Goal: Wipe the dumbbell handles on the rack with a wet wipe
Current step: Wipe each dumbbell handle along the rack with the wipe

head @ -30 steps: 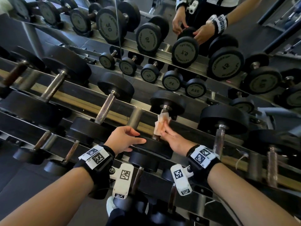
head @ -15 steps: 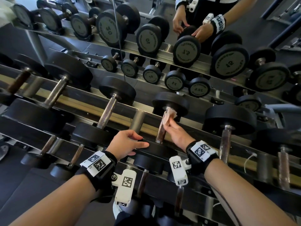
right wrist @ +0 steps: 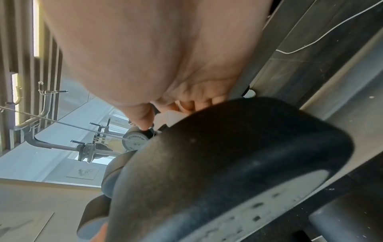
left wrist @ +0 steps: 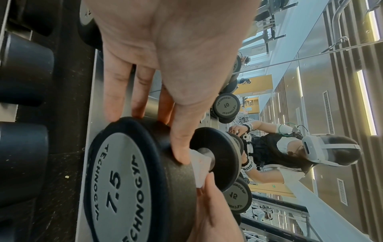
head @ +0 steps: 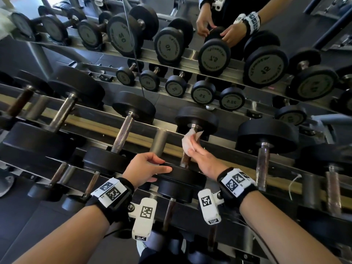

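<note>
Wipe position: wet wipe (head: 189,142) sat wrapped round the upper part of the 7.5 dumbbell handle (head: 184,159), close under the far head (head: 196,119); 1 s before it was near the middle of the handle, and 0.5 s before it was right at the top, so the stroke had run up and was starting back down.
Right hand: right hand (head: 202,159) had fingers and thumb curled round the wipe and the handle together, pinching the cloth against the metal; the right wrist view was mostly blocked by the near head, so the exact finger wrap there was probably a loose ring, not a hard squeeze.
Left hand: left hand (head: 146,166) lay with nearly straight fingers (left wrist: 119,91) and thumb on the rim of the near 7.5 head (left wrist: 124,188), steadying it, as in both earlier frames.
Dumbbell: it rested on the middle tier of the rack (head: 95,128), between a heavier dumbbell on the right (head: 266,136) and another on the left (head: 133,109).
Bare handle: dark, dull metal showed below the wipe, down to the near head.
Meaning for task: this handle seemed mid-wipe, with full-length passes under way; the neighbouring handles (head: 262,164) showed no sign either way of having been cleaned.
Mirror: reflection (head: 219,29) behind the rack showed the same 2 hands.
</note>
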Motion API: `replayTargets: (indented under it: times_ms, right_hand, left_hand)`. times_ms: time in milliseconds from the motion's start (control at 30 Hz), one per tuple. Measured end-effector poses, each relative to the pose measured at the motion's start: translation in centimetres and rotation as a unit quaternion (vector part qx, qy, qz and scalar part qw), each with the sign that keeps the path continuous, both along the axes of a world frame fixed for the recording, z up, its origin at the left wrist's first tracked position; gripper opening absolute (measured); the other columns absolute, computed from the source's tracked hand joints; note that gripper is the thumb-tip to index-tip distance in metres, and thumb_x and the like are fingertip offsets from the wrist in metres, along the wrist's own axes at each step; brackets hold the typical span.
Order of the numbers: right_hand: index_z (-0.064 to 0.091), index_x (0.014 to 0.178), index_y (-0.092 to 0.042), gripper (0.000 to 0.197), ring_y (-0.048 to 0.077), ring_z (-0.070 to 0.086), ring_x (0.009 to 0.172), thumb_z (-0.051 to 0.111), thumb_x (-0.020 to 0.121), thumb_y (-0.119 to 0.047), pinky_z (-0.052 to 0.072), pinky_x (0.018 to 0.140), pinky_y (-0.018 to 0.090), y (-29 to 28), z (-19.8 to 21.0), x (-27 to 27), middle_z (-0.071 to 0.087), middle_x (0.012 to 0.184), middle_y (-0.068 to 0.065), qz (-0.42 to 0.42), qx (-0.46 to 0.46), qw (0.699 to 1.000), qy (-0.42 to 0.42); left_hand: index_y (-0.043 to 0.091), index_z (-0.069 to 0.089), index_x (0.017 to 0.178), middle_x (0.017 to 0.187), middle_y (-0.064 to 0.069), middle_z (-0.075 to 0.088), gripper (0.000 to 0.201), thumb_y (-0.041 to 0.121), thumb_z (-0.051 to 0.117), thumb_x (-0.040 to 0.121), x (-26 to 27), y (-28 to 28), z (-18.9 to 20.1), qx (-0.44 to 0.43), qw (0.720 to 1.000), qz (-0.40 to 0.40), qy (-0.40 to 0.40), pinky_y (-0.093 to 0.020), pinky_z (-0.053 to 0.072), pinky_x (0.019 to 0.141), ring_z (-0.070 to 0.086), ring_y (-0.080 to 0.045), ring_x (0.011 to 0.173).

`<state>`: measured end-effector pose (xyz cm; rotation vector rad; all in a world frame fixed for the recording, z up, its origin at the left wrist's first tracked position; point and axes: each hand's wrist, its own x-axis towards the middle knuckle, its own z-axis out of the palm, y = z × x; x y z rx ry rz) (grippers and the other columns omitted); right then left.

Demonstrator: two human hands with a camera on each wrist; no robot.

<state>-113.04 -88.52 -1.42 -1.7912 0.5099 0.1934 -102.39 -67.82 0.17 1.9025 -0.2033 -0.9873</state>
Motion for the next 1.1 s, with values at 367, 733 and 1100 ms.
replayTargets:
  times_ms: [367, 733, 1100]
  right_hand:
    - [0.063, 0.131, -0.025, 0.041, 0.011, 0.063, 0.111, 0.068, 0.090, -0.026, 0.046, 0.095, 0.024, -0.9, 2.2, -3.0, 0.068, 0.123, -0.005, -0.016, -0.122, 0.992, 0.026]
    - [0.064, 0.114, -0.018, 0.041, 0.018, 0.063, 0.102, 0.082, 0.077, -0.013, 0.047, 0.088, 0.027, -2.3, 0.6, 0.1, 0.066, 0.107, 0.000, -0.191, -0.109, 0.975, -0.012]
    - [0.061, 0.128, -0.003, 0.041, 0.019, 0.068, 0.107, 0.069, 0.089, -0.009, 0.050, 0.100, 0.034, -1.1, -2.2, 0.3, 0.074, 0.109, 0.005, -0.138, -0.059, 0.989, -0.009]
  left_hand:
    - [0.014, 0.069, 0.084, 0.097, -0.009, 0.074, 0.033, 0.024, 0.092, 0.063, 0.2, 0.0, -0.3, -0.007, 1.000, 0.005, 0.007, -0.036, 0.062, 0.073, 0.072, -0.018, 0.092]
    - [0.014, 0.070, 0.086, 0.097, -0.002, 0.074, 0.036, 0.027, 0.093, 0.062, 0.2, 0.2, -0.9, -0.013, 1.000, 0.016, 0.009, -0.032, 0.062, 0.073, 0.072, -0.014, 0.091]
    - [0.019, 0.069, 0.082, 0.099, -0.002, 0.074, 0.033, 0.028, 0.093, 0.062, 0.2, 0.2, -1.0, -0.017, 1.000, 0.013, 0.006, -0.035, 0.062, 0.075, 0.072, -0.016, 0.093]
